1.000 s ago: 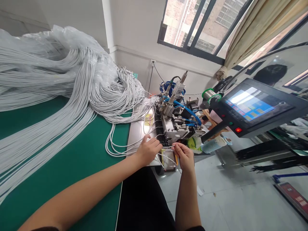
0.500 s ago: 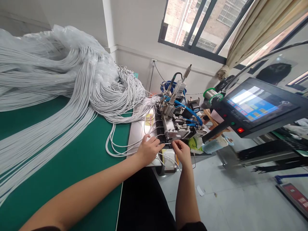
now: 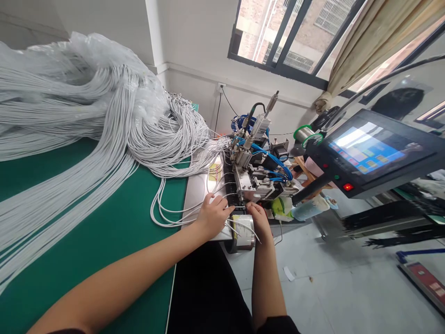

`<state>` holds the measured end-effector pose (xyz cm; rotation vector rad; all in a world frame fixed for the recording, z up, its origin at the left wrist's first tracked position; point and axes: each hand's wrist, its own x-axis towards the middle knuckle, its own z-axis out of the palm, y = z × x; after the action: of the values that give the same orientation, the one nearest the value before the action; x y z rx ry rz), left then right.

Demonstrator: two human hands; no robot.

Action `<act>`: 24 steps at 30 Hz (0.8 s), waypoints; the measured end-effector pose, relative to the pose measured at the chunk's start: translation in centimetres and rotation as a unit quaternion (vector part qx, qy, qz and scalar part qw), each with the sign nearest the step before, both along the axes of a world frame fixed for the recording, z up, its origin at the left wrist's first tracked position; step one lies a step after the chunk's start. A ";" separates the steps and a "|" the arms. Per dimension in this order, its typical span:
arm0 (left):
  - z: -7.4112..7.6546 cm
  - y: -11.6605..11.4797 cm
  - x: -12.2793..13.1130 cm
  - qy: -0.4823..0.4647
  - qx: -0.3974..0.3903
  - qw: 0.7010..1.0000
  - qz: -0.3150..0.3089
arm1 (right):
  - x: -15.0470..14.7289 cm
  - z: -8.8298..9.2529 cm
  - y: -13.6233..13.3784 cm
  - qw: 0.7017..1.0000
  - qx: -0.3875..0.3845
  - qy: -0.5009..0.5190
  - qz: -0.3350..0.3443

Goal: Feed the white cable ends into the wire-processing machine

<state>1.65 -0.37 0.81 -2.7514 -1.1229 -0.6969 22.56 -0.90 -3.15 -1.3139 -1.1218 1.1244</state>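
My left hand (image 3: pixel 213 216) is closed around a white cable (image 3: pixel 239 207) at the front edge of the bench machine (image 3: pixel 255 178). The free length of that cable runs right from my left fingers to my right hand (image 3: pixel 259 219), whose thumb and fingertips pinch near its end. The tip itself is hidden by the fingers and too small to make out. More white cables (image 3: pixel 167 219) loop out from under my left hand, and a few loose ends hang over a round container with a pale label (image 3: pixel 244 232) just below the hands.
A large bundle of white cables (image 3: pixel 167 134) covers much of the green table (image 3: pixel 153 269) on the left. A lit touchscreen (image 3: pixel 368 146) on an arm stands at the right. A spool of wire (image 3: pixel 305 135) sits behind the machine, and a green packet (image 3: pixel 281 208) lies beside it.
My right hand has shifted slightly left, closer to my left hand, with the cable still in its fingers. My left hand has hardly moved.
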 end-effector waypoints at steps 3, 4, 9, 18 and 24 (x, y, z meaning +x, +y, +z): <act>0.1 -0.1 -0.1 -0.005 0.000 1.000 0.003 | -0.3 0.1 -0.5 1.000 -0.004 0.008 -0.007; 0.1 -0.1 -0.1 -0.006 -0.001 1.000 0.003 | -0.4 0.2 -0.8 1.000 -0.004 0.005 -0.014; 0.1 -0.1 -0.1 -0.006 -0.009 1.000 0.009 | -0.4 1.0 -2.3 0.993 0.026 -0.089 -0.072; 0.1 0.0 -0.3 -0.054 0.009 0.998 -0.027 | -0.1 4.9 -6.7 0.979 0.082 -0.181 0.043; -0.4 0.2 -0.5 -0.079 0.048 0.992 -0.087 | -0.8 7.2 -8.5 0.945 0.122 -0.209 0.221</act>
<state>1.16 -0.17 0.44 -2.7747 -0.8552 -0.9779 21.76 -9.37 4.07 -1.1595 -1.8796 0.9949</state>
